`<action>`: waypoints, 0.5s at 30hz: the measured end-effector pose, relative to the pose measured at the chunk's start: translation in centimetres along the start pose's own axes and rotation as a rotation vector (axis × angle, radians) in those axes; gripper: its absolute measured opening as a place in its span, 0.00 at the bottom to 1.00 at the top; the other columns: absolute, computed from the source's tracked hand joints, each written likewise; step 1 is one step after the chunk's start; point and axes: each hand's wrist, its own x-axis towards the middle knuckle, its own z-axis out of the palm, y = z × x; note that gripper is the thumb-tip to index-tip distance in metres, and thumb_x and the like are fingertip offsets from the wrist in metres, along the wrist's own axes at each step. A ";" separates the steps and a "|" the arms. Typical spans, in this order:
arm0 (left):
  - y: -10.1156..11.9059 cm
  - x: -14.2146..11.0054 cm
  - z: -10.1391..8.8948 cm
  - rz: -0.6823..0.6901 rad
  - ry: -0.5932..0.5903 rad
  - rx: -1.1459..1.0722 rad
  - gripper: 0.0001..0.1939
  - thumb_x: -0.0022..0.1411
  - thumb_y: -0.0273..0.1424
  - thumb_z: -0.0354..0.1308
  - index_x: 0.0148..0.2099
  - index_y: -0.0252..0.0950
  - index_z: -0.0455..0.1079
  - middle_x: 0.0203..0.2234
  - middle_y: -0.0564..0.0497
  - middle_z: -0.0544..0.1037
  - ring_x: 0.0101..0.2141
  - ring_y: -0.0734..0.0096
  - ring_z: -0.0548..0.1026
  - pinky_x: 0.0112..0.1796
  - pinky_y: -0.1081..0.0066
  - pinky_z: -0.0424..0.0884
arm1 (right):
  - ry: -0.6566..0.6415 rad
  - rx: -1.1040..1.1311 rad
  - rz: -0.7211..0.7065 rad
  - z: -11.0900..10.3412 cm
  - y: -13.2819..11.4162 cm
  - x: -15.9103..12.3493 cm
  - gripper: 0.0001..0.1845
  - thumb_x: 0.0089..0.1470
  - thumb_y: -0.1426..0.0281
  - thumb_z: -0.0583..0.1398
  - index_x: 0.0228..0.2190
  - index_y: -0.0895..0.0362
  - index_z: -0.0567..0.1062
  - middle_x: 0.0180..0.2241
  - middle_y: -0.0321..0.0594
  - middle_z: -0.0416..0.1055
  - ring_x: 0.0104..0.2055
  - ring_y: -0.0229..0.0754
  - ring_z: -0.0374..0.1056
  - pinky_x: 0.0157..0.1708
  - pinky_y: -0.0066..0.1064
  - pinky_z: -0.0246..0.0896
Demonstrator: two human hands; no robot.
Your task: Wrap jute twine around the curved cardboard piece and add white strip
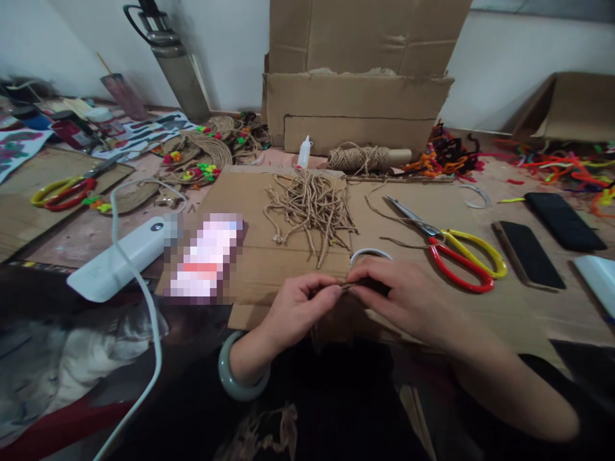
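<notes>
"Your dark clothing (336, 390) is closest to the camera, with the pale green bangle (225, 368) on your left wrist just beyond it. And what have your hands got hold of?"

"Your left hand (302, 306) and right hand (408, 296) meet at the fingertips, each pinched closed, thumb against finger, on what looks like a thin brown strand (344, 287). Your fingers cover most of it, so its length and far ends can't be made out. You have it over the near part of the cardboard sheet (240, 262), just your side of the white ring (369, 251)."

"How should it handle for you?"

"Judging by the matching heap of cut cords (314, 208) ahead of you, expect next to no weight: soft, bendy, rough enough to grip well, hardly slippery. It shouldn't break easily, but cut ends may fray or untwist, so take it between thumb and forefinger a little in from each end."

"And from the heap?"

"Those pieces lie crossed over one another. Pick a loose tip at the near edge rather than the tangled middle, or you may drag neighbours along. Mind the scissors (434, 237) too: they lie open at your right, their blades near a stray length of twine (403, 244)."
</notes>
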 end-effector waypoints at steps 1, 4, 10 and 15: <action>0.2 0.0 0.0 -0.010 -0.033 0.031 0.14 0.57 0.38 0.57 0.38 0.32 0.75 0.27 0.50 0.76 0.29 0.72 0.70 0.32 0.74 0.65 | -0.028 -0.003 -0.005 0.0 -0.2 0.1 0.04 0.53 0.71 0.58 0.32 0.55 0.74 0.29 0.34 0.74 0.31 0.37 0.69 0.30 0.27 0.59; 0.7 0.1 0.0 -0.009 -0.052 0.096 0.12 0.58 0.34 0.55 0.37 0.32 0.75 0.28 0.49 0.77 0.30 0.72 0.71 0.33 0.74 0.65 | -0.062 0.030 -0.016 -0.1 -0.4 0.4 0.06 0.55 0.71 0.56 0.33 0.54 0.74 0.29 0.34 0.74 0.31 0.36 0.69 0.30 0.27 0.59; 0.4 0.0 0.1 0.035 0.055 0.095 0.11 0.57 0.33 0.55 0.35 0.32 0.75 0.25 0.51 0.76 0.26 0.74 0.70 0.30 0.76 0.65 | 0.063 0.038 -0.004 -0.1 0.6 -0.3 0.10 0.57 0.70 0.54 0.37 0.57 0.74 0.34 0.38 0.76 0.35 0.38 0.71 0.33 0.28 0.62; -0.2 0.0 0.1 0.056 0.078 0.070 0.13 0.58 0.36 0.55 0.35 0.32 0.76 0.26 0.50 0.77 0.29 0.73 0.71 0.32 0.75 0.66 | 0.078 -0.001 -0.033 0.3 0.9 -0.6 0.09 0.57 0.71 0.54 0.36 0.57 0.74 0.33 0.38 0.77 0.35 0.39 0.71 0.33 0.29 0.63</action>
